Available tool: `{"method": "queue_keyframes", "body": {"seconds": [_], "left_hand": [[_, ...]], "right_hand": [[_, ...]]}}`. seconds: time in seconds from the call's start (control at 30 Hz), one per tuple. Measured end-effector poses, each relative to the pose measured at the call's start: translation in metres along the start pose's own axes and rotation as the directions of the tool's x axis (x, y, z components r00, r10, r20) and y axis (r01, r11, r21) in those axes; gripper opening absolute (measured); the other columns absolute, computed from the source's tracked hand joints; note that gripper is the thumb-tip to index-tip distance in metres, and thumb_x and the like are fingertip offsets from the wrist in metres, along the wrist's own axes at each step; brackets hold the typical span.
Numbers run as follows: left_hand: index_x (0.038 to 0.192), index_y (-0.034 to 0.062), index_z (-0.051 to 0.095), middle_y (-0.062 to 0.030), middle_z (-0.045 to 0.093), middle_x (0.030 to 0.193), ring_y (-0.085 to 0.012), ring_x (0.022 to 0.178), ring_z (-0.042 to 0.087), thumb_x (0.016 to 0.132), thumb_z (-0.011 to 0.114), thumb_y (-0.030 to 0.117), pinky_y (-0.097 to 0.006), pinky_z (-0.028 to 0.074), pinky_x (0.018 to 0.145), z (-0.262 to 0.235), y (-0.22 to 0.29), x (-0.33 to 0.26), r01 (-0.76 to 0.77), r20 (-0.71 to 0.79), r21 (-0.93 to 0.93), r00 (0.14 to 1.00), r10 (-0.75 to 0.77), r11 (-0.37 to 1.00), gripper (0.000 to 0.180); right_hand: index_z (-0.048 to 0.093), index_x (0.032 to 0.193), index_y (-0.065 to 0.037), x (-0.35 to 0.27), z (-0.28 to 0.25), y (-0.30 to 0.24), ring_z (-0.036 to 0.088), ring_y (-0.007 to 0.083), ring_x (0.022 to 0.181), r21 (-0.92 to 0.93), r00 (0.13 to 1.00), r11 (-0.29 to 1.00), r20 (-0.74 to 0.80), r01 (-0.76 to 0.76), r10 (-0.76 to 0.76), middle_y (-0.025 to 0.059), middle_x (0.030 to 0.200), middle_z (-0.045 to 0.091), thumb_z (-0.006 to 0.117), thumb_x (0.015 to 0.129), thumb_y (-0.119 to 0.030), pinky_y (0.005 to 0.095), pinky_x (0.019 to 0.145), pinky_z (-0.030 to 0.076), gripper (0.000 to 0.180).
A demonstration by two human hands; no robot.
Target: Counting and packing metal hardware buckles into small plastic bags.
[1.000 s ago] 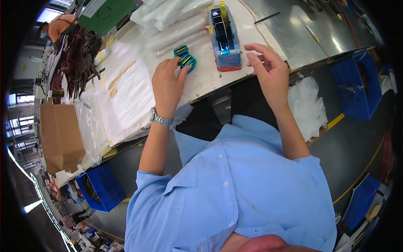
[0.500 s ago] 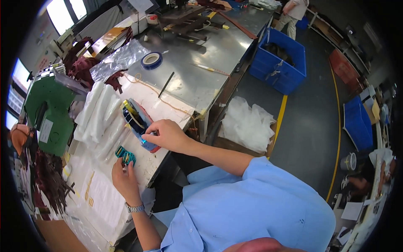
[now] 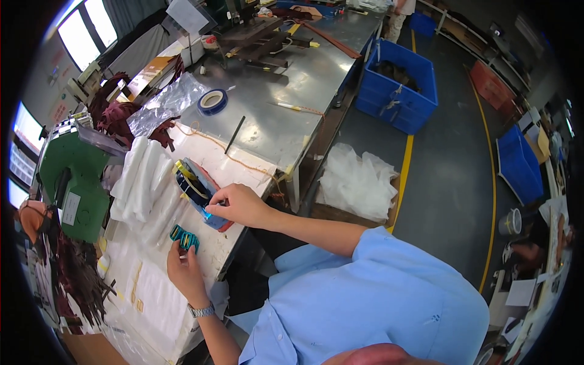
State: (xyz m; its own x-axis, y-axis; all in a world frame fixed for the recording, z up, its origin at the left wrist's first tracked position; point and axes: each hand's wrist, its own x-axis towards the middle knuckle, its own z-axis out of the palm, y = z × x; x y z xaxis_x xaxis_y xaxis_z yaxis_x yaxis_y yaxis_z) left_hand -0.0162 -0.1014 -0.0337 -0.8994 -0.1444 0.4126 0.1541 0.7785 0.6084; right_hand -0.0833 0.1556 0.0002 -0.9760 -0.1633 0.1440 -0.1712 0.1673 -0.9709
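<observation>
On the white-covered part of the bench stands a tape dispenser (image 3: 211,221), blue-grey with a red lower edge. It carries a dark blue roll of tape (image 3: 193,189) and a yellow one. My right hand (image 3: 240,207) is at its front end, thumb and forefinger pinched together on a bit of shiny blue tape. Closer to me, two small teal pieces with gold-coloured parts (image 3: 185,238) lie together, like wrapped buckles. The fingertips of my left hand (image 3: 186,274) grip the nearer one. A metal watch is on my left wrist.
White plastic rolls (image 3: 141,179) and a green machine (image 3: 76,182) are left of the dispenser. Beyond it lie a loose blue tape roll (image 3: 212,102), a dark strip (image 3: 235,135) and cord. Right of the bench stand a blue bin (image 3: 396,91) and heaped white plastic (image 3: 358,182).
The whole view has shifted slightly, so the bench appears a little lower. Both hands keep nearly the same places, at the dispenser and on the teal piece.
</observation>
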Motion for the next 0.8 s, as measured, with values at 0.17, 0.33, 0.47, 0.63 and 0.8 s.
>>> {"method": "queue_keyframes", "body": {"seconds": [0.17,0.33,0.47,0.63,0.8], "left_hand": [[0.129,-0.0033,0.069,-0.013,0.073,0.1,-0.0219,0.08,0.068,0.095,0.078,0.011,-0.034,0.055,0.072,0.0,0.0,-0.001,0.001,-0.002,-0.016,1.0,-0.001,1.0,0.037],[0.127,-0.0026,0.07,-0.0138,0.074,0.103,-0.0231,0.083,0.07,0.096,0.078,0.011,-0.034,0.056,0.074,-0.009,0.003,-0.005,0.012,-0.007,0.005,1.0,-0.012,1.0,0.035],[0.119,-0.0017,0.073,-0.0157,0.074,0.109,-0.0276,0.092,0.072,0.098,0.074,0.006,-0.037,0.057,0.078,-0.028,0.016,-0.008,-0.033,-0.123,0.097,0.991,0.045,0.995,0.022],[0.116,0.0041,0.076,-0.0155,0.072,0.119,-0.0354,0.111,0.068,0.095,0.071,-0.001,-0.042,0.054,0.095,-0.02,0.064,0.019,-0.317,-0.138,0.065,0.936,0.323,0.946,0.022],[0.135,0.0141,0.07,-0.0178,0.059,0.144,-0.0425,0.138,0.052,0.086,0.064,-0.009,-0.05,0.047,0.113,-0.002,0.07,0.055,-0.466,-0.004,0.178,0.881,0.474,0.867,0.055]], "right_hand": [[0.082,0.095,-0.001,-0.002,0.001,0.0,0.075,0.0334,0.078,-0.003,1.0,1.0,-0.009,0.001,-0.001,0.0178,0.083,0.077,0.079,0.089,-0.032,0.0417,0.076,0.058,0.032],[0.082,0.094,-0.001,-0.003,0.006,0.0,0.075,0.0335,0.079,-0.014,1.0,1.0,-0.014,0.005,-0.005,0.018,0.084,0.077,0.079,0.089,-0.032,0.0418,0.077,0.058,0.031],[0.082,0.092,-0.002,0.001,0.013,0.002,0.075,0.034,0.078,-0.029,1.0,0.999,0.005,0.03,-0.03,0.019,0.084,0.077,0.079,0.088,-0.034,0.0419,0.077,0.058,0.032],[0.081,0.102,0.003,0.004,-0.002,-0.004,0.066,0.0081,0.072,0.11,0.992,0.987,0.066,-0.118,0.111,0.0043,0.078,0.076,0.079,0.095,-0.024,0.028,0.067,0.052,0.029],[0.082,0.104,0.003,0.011,-0.001,0.002,0.062,0.0071,0.072,-0.047,0.996,0.998,0.073,-0.051,0.055,0.0025,0.083,0.075,0.08,0.096,-0.023,0.0257,0.068,0.05,0.027]]}}
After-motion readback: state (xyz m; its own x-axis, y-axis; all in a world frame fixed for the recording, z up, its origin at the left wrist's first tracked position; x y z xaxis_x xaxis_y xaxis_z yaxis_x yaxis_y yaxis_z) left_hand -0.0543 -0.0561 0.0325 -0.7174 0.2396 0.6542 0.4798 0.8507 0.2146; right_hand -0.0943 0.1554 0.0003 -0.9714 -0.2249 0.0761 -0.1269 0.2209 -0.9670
